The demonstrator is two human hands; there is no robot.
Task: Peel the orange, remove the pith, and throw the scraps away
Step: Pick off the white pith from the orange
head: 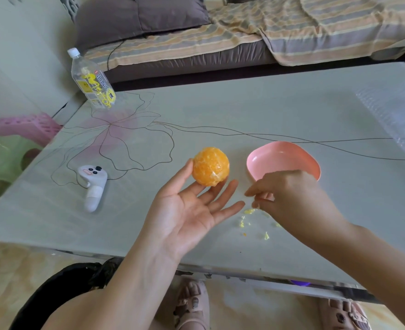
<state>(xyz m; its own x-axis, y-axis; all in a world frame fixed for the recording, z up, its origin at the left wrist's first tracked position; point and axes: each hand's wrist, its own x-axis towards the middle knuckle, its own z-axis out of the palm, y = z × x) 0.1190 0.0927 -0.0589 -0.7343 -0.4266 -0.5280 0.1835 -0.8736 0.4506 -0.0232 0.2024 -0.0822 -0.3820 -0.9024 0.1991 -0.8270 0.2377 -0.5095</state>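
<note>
A peeled orange (210,166) sits at the fingertips of my left hand (188,210), which is palm up over the table; the thumb presses its left side and the other fingers lie nearly straight beneath it. Small yellow pith scraps (249,211) lie scattered on the table near its front edge. My right hand (289,198) reaches down over them with its fingers curled, the tips pinching at the scraps. Behind that hand stands an empty pink bowl (282,156), partly hidden by it.
A white game controller (92,184) lies at the left of the glass table (220,110). A plastic bottle with a yellow label (92,82) stands at the far left corner. A sofa with a striped blanket (244,32) runs behind the table. Plastic stools (18,139) stand left.
</note>
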